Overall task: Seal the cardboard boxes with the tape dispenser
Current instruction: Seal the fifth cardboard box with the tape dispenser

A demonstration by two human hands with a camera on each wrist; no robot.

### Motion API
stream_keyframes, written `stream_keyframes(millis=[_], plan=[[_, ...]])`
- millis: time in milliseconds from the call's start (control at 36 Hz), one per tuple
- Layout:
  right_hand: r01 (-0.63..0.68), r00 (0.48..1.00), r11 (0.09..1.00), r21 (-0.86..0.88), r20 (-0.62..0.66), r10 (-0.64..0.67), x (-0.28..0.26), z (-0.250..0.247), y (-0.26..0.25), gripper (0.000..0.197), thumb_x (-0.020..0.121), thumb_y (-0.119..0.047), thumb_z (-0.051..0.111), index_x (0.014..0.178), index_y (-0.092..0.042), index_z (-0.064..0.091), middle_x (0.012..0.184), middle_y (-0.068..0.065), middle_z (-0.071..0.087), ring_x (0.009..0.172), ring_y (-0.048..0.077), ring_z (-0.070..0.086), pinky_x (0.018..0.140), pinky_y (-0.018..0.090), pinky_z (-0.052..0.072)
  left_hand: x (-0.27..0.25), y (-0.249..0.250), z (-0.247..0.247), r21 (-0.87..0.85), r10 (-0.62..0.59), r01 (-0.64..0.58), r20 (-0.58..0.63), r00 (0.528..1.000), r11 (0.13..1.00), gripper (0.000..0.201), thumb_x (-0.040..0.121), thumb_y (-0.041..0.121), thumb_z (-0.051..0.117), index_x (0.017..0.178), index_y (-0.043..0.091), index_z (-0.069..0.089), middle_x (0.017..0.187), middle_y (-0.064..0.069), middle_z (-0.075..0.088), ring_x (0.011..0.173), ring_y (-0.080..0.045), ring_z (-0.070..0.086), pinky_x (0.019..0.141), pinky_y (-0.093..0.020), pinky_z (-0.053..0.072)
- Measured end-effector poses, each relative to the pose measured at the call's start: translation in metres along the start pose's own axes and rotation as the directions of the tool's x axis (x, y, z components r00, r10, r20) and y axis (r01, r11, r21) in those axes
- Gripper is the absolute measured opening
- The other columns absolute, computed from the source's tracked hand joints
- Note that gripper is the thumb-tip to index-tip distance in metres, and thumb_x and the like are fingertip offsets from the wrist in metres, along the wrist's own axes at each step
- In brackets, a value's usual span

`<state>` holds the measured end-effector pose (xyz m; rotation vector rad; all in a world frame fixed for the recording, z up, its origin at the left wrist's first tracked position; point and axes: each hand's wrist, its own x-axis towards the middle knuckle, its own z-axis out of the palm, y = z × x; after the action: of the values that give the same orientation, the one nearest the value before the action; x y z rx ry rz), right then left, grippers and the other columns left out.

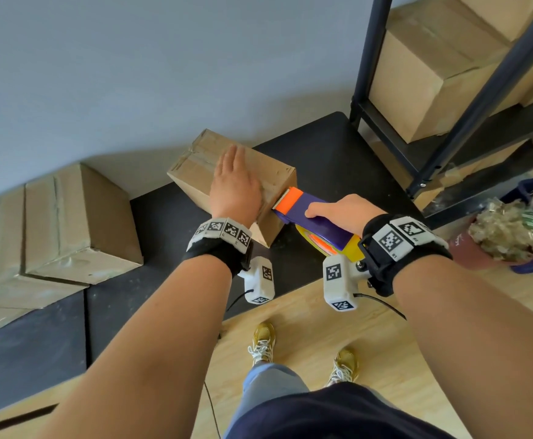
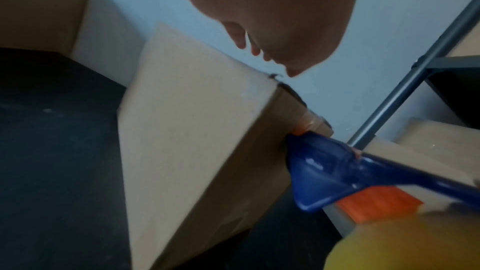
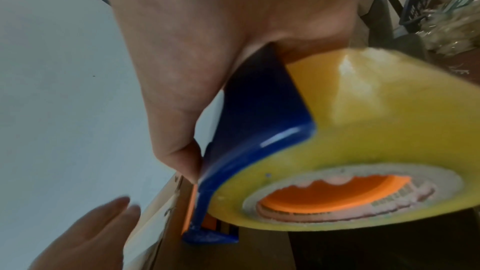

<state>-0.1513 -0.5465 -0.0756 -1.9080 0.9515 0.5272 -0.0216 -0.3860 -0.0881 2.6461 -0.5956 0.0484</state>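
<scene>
A small cardboard box [image 1: 227, 179] is set on the black tabletop [image 1: 322, 160], near the grey wall, with its long axis running from near right to far left. It is held down by the left hand [image 1: 235, 182], fingers straight and laid flat on the top face along the seam. The tape dispenser [image 1: 309, 217] is gripped by the right hand [image 1: 341, 213], fingers curled round the blue body, thumb laid on top. The dispenser's orange, toothed front end is pointed far-left and pressed against the box's near right end face, just below the top edge; its long axis is roughly in line with the box's. The yellowish tape roll [image 3: 363, 130] is carried at the rear, by the wrist.

Risks, as judged: the tape may be started off the seam if the dispenser is skewed; the light box may be slid or tipped if the left hand's pressure is eased; the left fingers lie in the tape's path and close to the serrated blade. More boxes [image 1: 78, 217] are stacked at the left.
</scene>
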Motion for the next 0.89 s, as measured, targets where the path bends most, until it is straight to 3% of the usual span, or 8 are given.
stream_keyframes(millis=[111,361,500,583,639,694,750,889], plan=[[0.026,1.000,1.000,0.000,-0.006,-0.026,-0.002,-0.001,0.000,0.055,0.078,-0.054,0.068,0.108,-0.011,0.052,0.089,0.004,0.057,0.082,0.018,0.058,0.059,0.026,0.040,-0.018,-0.012,0.004,-0.064,-0.052,0.046,-0.095,0.994,0.997,0.037,0.098,0.031,0.043,0.131,0.015,0.051,0.138,0.000,0.045,0.126,-0.020,0.043,0.100,-0.035,0.043],[0.038,0.999,0.999,0.007,-0.029,-0.038,-0.008,0.005,0.001,0.051,0.080,-0.052,0.067,0.107,-0.012,0.052,0.095,0.006,0.058,0.081,0.018,0.057,0.059,0.026,0.039,-0.018,-0.013,0.005,-0.097,-0.060,0.054,-0.058,0.997,0.994,0.039,0.096,0.035,0.051,0.129,0.017,0.058,0.134,0.004,0.049,0.124,-0.016,0.044,0.102,-0.032,0.041],[0.030,0.999,1.000,0.002,-0.025,-0.030,-0.010,0.004,0.002,0.052,0.079,-0.052,0.067,0.107,-0.012,0.050,0.100,0.007,0.057,0.090,0.022,0.058,0.066,0.028,0.042,-0.028,-0.002,0.005,-0.107,0.036,-0.043,-0.075,0.997,0.993,0.023,0.093,0.035,0.055,0.105,0.021,0.068,0.123,0.007,0.055,0.111,-0.014,0.050,0.091,-0.032,0.046],[0.031,0.999,1.000,0.003,-0.027,-0.031,-0.011,0.006,0.002,0.053,0.079,-0.052,0.066,0.108,-0.011,0.050,0.101,0.008,0.057,0.090,0.022,0.057,0.061,0.027,0.040,-0.029,0.002,0.007,-0.097,0.061,-0.066,-0.052,0.997,0.993,0.021,0.095,0.032,0.051,0.104,0.017,0.062,0.121,0.003,0.053,0.111,-0.016,0.047,0.094,-0.031,0.043],[0.026,0.999,1.000,-0.014,-0.038,-0.026,-0.012,0.008,0.002,0.054,0.080,-0.054,0.064,0.109,-0.011,0.049,0.102,0.008,0.057,0.091,0.022,0.057,0.059,0.027,0.038,-0.022,0.007,0.007,-0.024,0.075,-0.075,0.012,0.997,0.997,0.030,0.098,0.033,0.044,0.122,0.019,0.056,0.136,0.001,0.046,0.127,-0.019,0.040,0.106,-0.036,0.035],[0.021,0.999,0.999,-0.040,-0.039,-0.023,-0.012,0.009,0.004,0.056,0.081,-0.056,0.062,0.110,-0.010,0.050,0.101,0.008,0.057,0.091,0.023,0.057,0.057,0.026,0.036,-0.015,0.014,0.006,0.072,0.119,-0.130,0.147,0.982,0.989,0.044,0.102,0.037,0.031,0.145,0.028,0.036,0.156,0.002,0.024,0.145,-0.021,0.017,0.118,-0.042,0.014],[0.019,1.000,0.999,-0.050,-0.024,-0.020,-0.012,0.010,0.006,0.055,0.082,-0.057,0.061,0.109,-0.009,0.051,0.094,0.007,0.057,0.088,0.022,0.057,0.056,0.026,0.035,-0.010,0.017,0.009,0.138,0.155,-0.199,0.278,0.948,0.970,0.049,0.103,0.043,0.019,0.152,0.037,0.014,0.161,0.005,0.003,0.148,-0.019,-0.004,0.119,-0.046,-0.002],[0.047,0.999,0.997,-0.063,-0.008,-0.048,-0.013,0.006,0.019,0.049,0.082,-0.058,0.059,0.092,-0.010,0.056,0.091,0.010,0.061,0.081,0.022,0.058,0.069,0.031,0.041,-0.003,0.013,0.014,0.208,0.148,-0.231,0.352,0.924,0.950,0.052,0.102,0.051,0.016,0.152,0.041,0.006,0.162,0.006,-0.002,0.148,-0.017,-0.008,0.119,-0.047,-0.003]])
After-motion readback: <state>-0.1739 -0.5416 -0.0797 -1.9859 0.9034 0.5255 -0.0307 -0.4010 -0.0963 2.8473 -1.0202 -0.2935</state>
